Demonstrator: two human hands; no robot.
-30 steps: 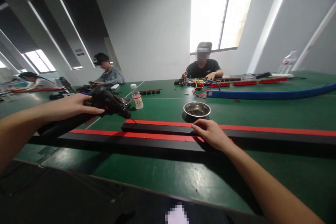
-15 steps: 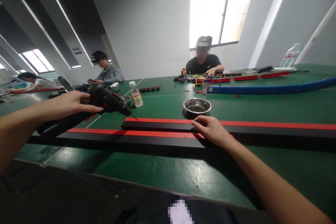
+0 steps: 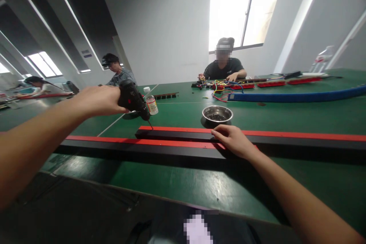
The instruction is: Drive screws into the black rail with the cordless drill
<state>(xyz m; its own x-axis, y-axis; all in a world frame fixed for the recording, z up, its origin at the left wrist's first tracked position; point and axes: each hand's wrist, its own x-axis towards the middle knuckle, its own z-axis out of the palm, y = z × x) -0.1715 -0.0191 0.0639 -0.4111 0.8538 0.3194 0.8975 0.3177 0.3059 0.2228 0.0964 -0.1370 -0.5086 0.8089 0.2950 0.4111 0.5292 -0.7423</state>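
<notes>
My left hand (image 3: 100, 100) is wrapped round a black cordless drill (image 3: 133, 99). The drill tilts downward, and its thin bit meets the red top near the left end of the farther long bar (image 3: 177, 135), which has black sides. A second red-topped black bar (image 3: 137, 149) lies parallel and closer to me. My right hand (image 3: 233, 141) rests on the bars, thumb and fingers pinched together at the farther bar's red strip. Whatever may be between those fingertips is too small to make out. Just beyond that hand stands a metal bowl (image 3: 217, 113) of small dark screws.
A small labelled bottle (image 3: 151, 101) stands behind the drill. Across the green table (image 3: 177, 183), a person (image 3: 224, 65) handles wired parts beside a long blue strip (image 3: 286, 96). Another person (image 3: 118, 72) sits farther left. A clear water bottle (image 3: 323, 59) stands at the far right.
My left hand has raised the drill's body and swung it to a steeper angle, bringing the bit down onto the farther bar. My right hand stays in place on the bars.
</notes>
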